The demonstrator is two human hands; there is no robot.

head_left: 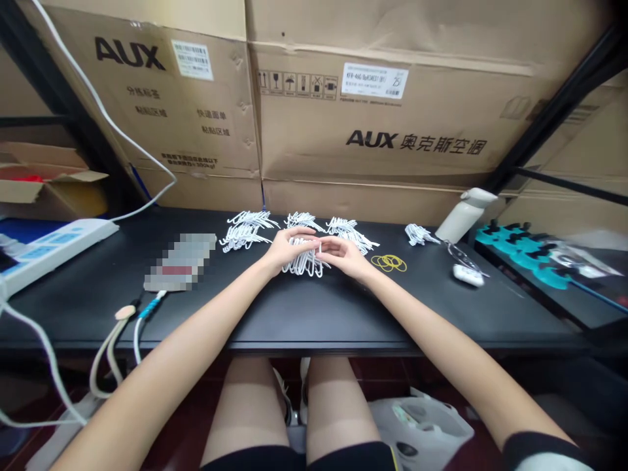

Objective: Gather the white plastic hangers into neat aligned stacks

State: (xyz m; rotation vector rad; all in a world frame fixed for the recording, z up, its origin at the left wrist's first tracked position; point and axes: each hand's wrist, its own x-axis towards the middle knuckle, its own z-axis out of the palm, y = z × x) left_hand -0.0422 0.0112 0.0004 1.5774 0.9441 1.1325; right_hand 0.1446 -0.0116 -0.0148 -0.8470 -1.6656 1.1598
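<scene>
Well, from the head view, my only one, I have both hands at the middle of the table (314,317), grasping one bundle of white wires (305,265) between them. My left hand (288,248) curls over its left side, thumb nearer me; my right hand (346,255) closes on the right end with fingers and thumb. How hard either squeezes I can't tell.

As for progress, I judge the heaps (242,237) lying behind my hands to be gathered already, and this one to be in hand and unfinished. The small heap (419,234) to the right, near the bottle (464,216), may be what is left, but I can't be sure.

Counting: I make out two heaps at back left, one behind the middle and two at back right, partly covered by my right hand; with the small one, that's six, plus the one held. Single wires overlap too much to count. The yellow bands (389,263) lie tangled beside my right hand, several, number unclear. There is one bottle, one white case (468,275), one phone (181,261) and one power strip (61,248).
</scene>
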